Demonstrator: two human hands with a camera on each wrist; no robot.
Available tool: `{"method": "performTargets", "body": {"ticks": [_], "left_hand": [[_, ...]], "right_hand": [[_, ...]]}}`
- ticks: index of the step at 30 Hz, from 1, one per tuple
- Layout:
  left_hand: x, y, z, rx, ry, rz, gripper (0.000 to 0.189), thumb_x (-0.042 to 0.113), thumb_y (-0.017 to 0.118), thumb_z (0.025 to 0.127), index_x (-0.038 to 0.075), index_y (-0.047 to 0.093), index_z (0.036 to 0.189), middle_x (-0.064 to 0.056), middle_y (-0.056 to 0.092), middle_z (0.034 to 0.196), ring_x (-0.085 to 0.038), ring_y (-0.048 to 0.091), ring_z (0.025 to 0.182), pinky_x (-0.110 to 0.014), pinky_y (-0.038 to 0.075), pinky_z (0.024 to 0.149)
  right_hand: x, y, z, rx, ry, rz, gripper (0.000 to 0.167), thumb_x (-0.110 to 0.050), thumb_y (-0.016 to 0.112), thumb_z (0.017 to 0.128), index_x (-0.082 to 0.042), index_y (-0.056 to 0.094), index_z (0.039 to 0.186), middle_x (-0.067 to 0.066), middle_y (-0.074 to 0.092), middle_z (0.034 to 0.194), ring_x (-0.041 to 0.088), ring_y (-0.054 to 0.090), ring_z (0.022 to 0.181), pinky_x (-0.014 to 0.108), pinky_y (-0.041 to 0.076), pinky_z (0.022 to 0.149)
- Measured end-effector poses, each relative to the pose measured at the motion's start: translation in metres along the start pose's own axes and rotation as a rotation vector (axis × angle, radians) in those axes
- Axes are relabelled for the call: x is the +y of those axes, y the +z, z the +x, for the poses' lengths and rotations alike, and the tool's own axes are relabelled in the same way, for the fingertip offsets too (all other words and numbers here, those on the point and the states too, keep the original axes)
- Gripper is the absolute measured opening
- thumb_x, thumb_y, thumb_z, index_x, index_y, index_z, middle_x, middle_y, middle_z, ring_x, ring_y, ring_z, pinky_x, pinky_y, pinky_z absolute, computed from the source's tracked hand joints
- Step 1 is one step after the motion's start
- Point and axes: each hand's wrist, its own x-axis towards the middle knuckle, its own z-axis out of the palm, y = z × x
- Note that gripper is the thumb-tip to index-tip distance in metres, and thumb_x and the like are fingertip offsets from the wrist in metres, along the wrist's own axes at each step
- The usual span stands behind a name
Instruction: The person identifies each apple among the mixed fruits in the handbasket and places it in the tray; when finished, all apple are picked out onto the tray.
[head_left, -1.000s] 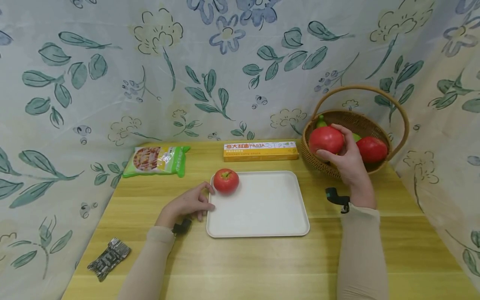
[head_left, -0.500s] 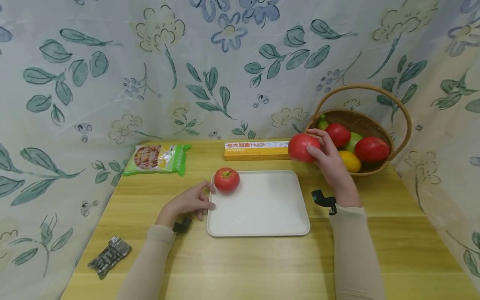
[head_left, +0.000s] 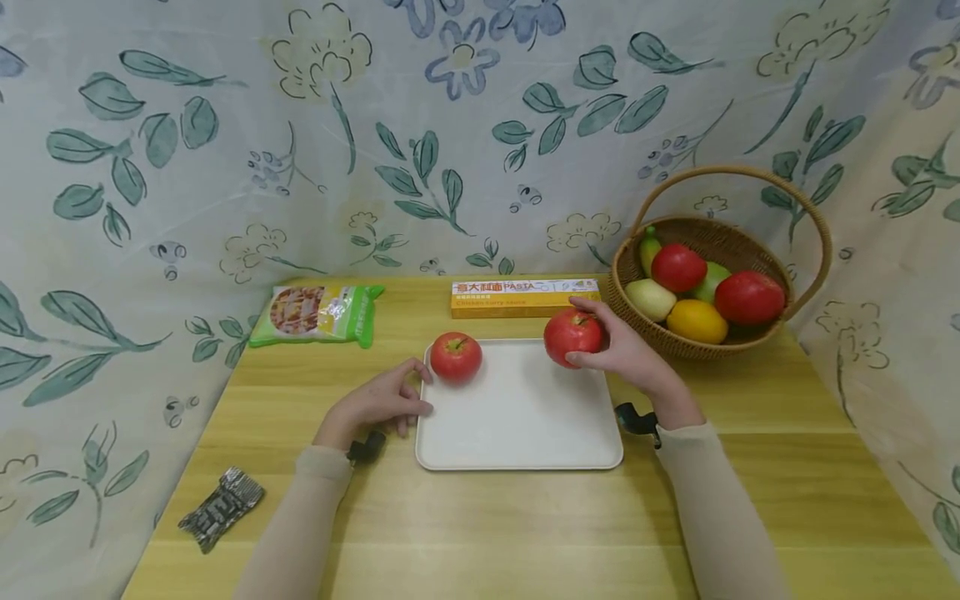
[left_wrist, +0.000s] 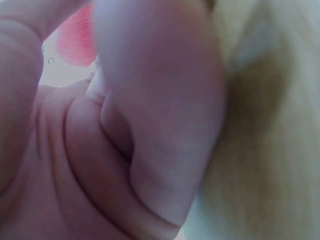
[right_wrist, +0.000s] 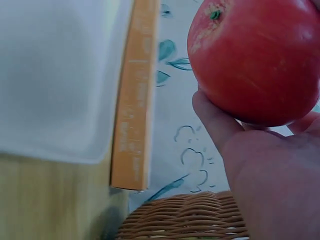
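Note:
In the head view my right hand grips a red apple over the far right corner of the white tray. The right wrist view shows this apple with its green stem up front and my thumb and fingers around it. A second red apple sits in the tray's far left corner. My left hand rests at the tray's left rim, fingers loosely bent, with thumb and index fingertips right at the edge. Its curled fingers fill most of the left wrist view.
A wicker basket holding several fruits stands right of the tray, its handle upright. Behind the tray lies a pasta box. A green food packet is at back left, and a small dark packet at front left.
My right hand has carried the apple leftward and down, out from over the basket to the tray's far right corner. The left hand has stayed at the tray's rim.

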Motion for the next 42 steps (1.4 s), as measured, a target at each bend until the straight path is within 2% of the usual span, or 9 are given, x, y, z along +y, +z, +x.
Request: {"method": "performTargets", "body": {"ticks": [4, 7, 17, 23, 28, 39, 42], "left_hand": [[0.002, 0.000, 0.000, 0.000, 0.005, 0.005, 0.053, 0.030, 0.082, 0.094, 0.019, 0.047, 0.133, -0.005, 0.069, 0.073, -0.018, 0.063, 0.052, -0.028, 0.050, 0.053], [0.002, 0.000, 0.000, 0.003, 0.014, 0.007, 0.053, 0.030, 0.082, 0.095, 0.018, 0.047, 0.133, -0.005, 0.069, 0.073, -0.018, 0.063, 0.052, -0.028, 0.050, 0.052], [0.002, 0.001, 0.000, 0.001, 0.026, 0.011, 0.052, 0.030, 0.082, 0.095, 0.018, 0.047, 0.132, -0.004, 0.069, 0.073, -0.018, 0.063, 0.052, -0.028, 0.050, 0.053], [0.001, 0.001, 0.000, 0.002, 0.021, 0.001, 0.052, 0.029, 0.081, 0.095, 0.017, 0.047, 0.132, -0.004, 0.069, 0.072, -0.017, 0.063, 0.051, -0.027, 0.050, 0.052], [0.003, 0.001, 0.000, 0.003, 0.014, -0.001, 0.052, 0.028, 0.081, 0.095, 0.018, 0.047, 0.132, -0.004, 0.069, 0.073, -0.018, 0.063, 0.052, -0.027, 0.050, 0.053], [0.001, 0.000, 0.001, -0.001, 0.014, -0.004, 0.053, 0.028, 0.081, 0.095, 0.017, 0.046, 0.133, -0.004, 0.069, 0.072, -0.017, 0.063, 0.051, -0.027, 0.050, 0.052], [0.000, 0.001, 0.002, -0.002, 0.017, -0.005, 0.053, 0.028, 0.082, 0.095, 0.016, 0.046, 0.133, -0.004, 0.069, 0.072, -0.017, 0.064, 0.051, -0.027, 0.050, 0.052]], "right_hand": [[0.010, 0.007, 0.002, -0.029, 0.016, -0.115, 0.088, -0.024, 0.088, 0.085, -0.016, 0.040, 0.159, 0.018, 0.036, 0.160, 0.043, 0.044, 0.142, 0.063, 0.050, 0.110], [0.017, 0.010, 0.004, -0.036, 0.015, -0.147, 0.086, -0.024, 0.090, 0.083, -0.012, 0.043, 0.154, 0.019, 0.038, 0.158, 0.043, 0.045, 0.140, 0.064, 0.050, 0.110], [0.036, 0.012, 0.010, -0.027, 0.042, -0.121, 0.086, -0.017, 0.091, 0.081, -0.012, 0.042, 0.152, 0.021, 0.038, 0.156, 0.043, 0.047, 0.138, 0.064, 0.049, 0.112], [0.043, 0.013, 0.013, -0.029, 0.064, -0.145, 0.087, -0.020, 0.091, 0.081, -0.014, 0.040, 0.151, 0.020, 0.038, 0.155, 0.043, 0.047, 0.137, 0.063, 0.049, 0.112], [0.050, 0.014, 0.014, -0.062, 0.044, -0.133, 0.090, -0.016, 0.090, 0.082, -0.014, 0.034, 0.152, 0.022, 0.041, 0.154, 0.043, 0.044, 0.140, 0.065, 0.045, 0.115], [0.052, 0.016, 0.013, -0.102, 0.011, -0.137, 0.096, -0.012, 0.090, 0.082, -0.014, 0.029, 0.156, 0.024, 0.037, 0.157, 0.046, 0.039, 0.143, 0.069, 0.040, 0.117], [0.050, 0.015, 0.012, -0.115, 0.025, -0.142, 0.100, -0.014, 0.090, 0.082, -0.018, 0.028, 0.159, 0.024, 0.036, 0.159, 0.046, 0.039, 0.145, 0.069, 0.039, 0.118]]}}
